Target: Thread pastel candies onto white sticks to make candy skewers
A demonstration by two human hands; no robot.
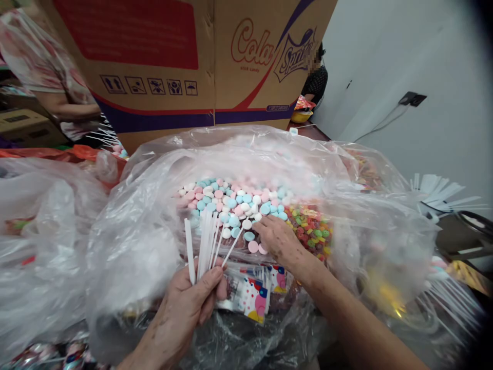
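My left hand (200, 290) is closed round a fanned bunch of white plastic sticks (207, 239), which point up and away from me. One thin stick leans right, and its tip meets a white disc candy (246, 224) in the view. My right hand (280, 239) reaches into a heap of pink, white and pale blue disc candies (218, 194), its fingers bent together at the heap's near right side. What those fingertips pinch, if anything, is hidden. Clear plastic bagging (154, 205) surrounds the heap. Small printed packets (254, 300) lie under and beside my left hand.
Colourful ring-shaped candies (314, 226) lie right of the discs. Behind stands a tall cardboard box (162, 103). More plastic bags (50, 221) lie on the left. White sticks (439, 190) stick out at the right. Another person (57, 72) is at the back left, one more behind the box.
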